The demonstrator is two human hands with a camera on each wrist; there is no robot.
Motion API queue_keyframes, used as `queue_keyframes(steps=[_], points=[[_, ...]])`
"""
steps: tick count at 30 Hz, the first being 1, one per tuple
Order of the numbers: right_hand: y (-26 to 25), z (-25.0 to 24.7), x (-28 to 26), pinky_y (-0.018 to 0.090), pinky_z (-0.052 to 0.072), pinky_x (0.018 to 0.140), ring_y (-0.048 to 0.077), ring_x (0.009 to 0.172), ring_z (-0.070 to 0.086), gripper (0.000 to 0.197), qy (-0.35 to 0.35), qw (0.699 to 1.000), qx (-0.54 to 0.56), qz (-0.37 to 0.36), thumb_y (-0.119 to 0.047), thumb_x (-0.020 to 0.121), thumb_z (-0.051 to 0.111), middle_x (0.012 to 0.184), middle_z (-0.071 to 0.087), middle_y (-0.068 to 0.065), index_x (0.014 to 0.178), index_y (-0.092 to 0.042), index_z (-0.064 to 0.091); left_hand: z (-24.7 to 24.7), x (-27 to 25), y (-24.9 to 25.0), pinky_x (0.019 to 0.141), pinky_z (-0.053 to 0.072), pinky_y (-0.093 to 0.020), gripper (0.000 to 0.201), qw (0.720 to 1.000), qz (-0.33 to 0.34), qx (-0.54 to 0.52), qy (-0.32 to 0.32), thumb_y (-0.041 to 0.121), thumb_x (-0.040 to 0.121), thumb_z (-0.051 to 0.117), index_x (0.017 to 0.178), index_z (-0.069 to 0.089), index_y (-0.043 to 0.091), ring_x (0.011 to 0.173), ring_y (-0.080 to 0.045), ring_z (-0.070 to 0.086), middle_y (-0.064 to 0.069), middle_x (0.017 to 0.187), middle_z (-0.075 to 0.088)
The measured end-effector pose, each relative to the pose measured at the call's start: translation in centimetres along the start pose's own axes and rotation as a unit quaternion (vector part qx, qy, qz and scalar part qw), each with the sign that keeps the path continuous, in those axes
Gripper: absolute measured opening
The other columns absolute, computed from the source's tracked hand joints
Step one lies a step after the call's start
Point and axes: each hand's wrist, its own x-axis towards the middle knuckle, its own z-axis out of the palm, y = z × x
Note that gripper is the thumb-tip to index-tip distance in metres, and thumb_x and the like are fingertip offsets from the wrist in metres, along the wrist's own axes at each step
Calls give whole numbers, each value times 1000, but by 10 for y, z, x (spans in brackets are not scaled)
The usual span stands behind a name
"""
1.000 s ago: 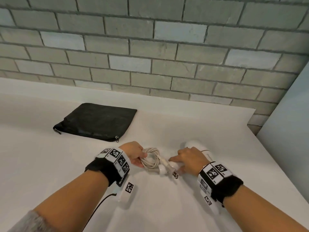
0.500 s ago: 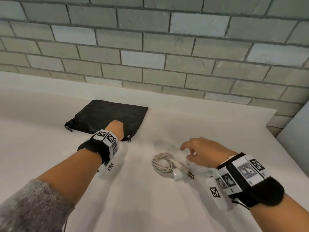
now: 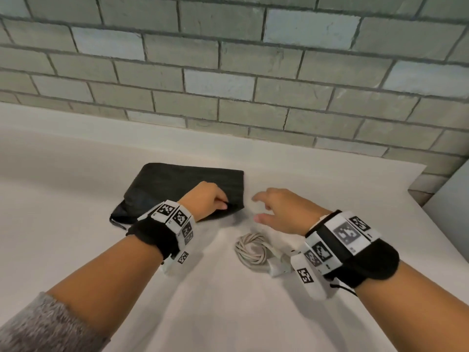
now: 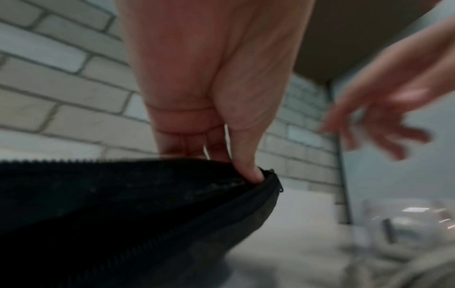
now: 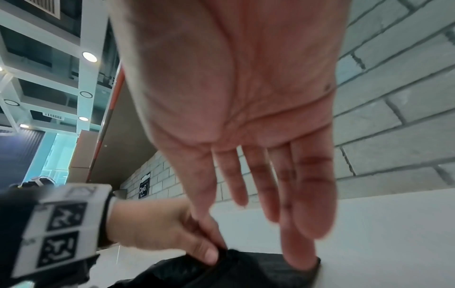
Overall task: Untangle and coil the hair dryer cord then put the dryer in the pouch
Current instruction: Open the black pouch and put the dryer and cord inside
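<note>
The black zip pouch [image 3: 177, 184] lies on the white counter [image 3: 76, 199] near the wall. My left hand [image 3: 218, 203] pinches its zippered front edge near the right corner; the left wrist view shows the thumb tucked into the pouch [image 4: 123, 214] mouth. My right hand [image 3: 266, 207] hovers open just right of the pouch, fingers spread, holding nothing. In the right wrist view its fingers [image 5: 302, 194] reach toward the pouch [image 5: 246, 272] corner. The coiled white cord [image 3: 250, 251] lies on the counter below my right hand. The dryer is mostly hidden under my right wrist.
A grey brick wall [image 3: 228, 72] runs behind the counter. The counter's right edge [image 3: 444, 224] slants down toward me, with a pale panel beyond it. The white plug [image 3: 278, 266] lies beside the coil.
My left hand has let go of the cord coil, moved to the pouch and taken hold of its edge. My right hand has left the dryer and moved toward the pouch, open.
</note>
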Motion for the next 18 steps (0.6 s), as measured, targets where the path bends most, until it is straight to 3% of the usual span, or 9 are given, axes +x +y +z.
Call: queue_keyframes(steps=[2,4,6,8,10,13,15,18], points=[[-3,1,7,32,35,94,27,121,43,52,35,999,38,15,-35,89,51,132,43,12,136,-16,35,1,-6,22,73,39,-18,17,997,57,-48,32,13,83,62,100,63,9,74,-12,57,-4,85,65],[-3,3,12,30,38,85,27,110,50,43,56,996,60,24,-32,88,53,123,50,14,127,-13,46,-1,-12,40,59,36,-12,14,988,93,-102,67,9,82,62,90,51,13,59,-6,47,3,69,54],[1,4,13,26,37,75,26,95,55,29,72,995,71,17,-24,88,53,110,59,15,113,-9,58,-4,-18,52,58,37,-12,18,984,120,-102,89,3,81,59,84,45,14,60,-10,45,4,69,48],[5,2,10,23,33,71,27,94,56,22,97,993,70,5,-16,88,52,103,63,15,105,-7,62,-6,-22,54,61,36,-14,16,985,141,-51,87,-4,81,53,78,55,12,69,-17,50,-1,80,51],[11,-1,6,23,31,69,27,93,55,18,126,990,63,0,-12,87,50,100,63,14,97,-5,63,-4,-27,46,70,37,-19,24,990,120,2,70,-7,81,47,79,66,8,83,-23,55,-8,96,55],[28,-9,-1,24,32,67,25,83,52,16,167,982,84,16,-8,84,49,94,63,15,88,-2,64,-1,-44,20,86,38,-25,33,996,37,51,64,-6,83,43,100,68,8,102,-28,54,-12,111,56],[42,-11,-7,22,31,66,20,80,49,16,175,979,102,32,-7,81,51,89,61,10,87,-3,66,-2,-61,4,87,41,-29,40,994,-18,59,93,-5,84,41,111,65,13,103,-28,54,-9,111,56],[54,-4,-12,21,34,68,21,79,53,12,154,977,144,46,-6,79,55,85,60,5,80,-9,66,-6,-82,-9,84,45,-33,38,983,-45,50,170,0,84,48,117,61,14,96,-29,57,-9,111,56]])
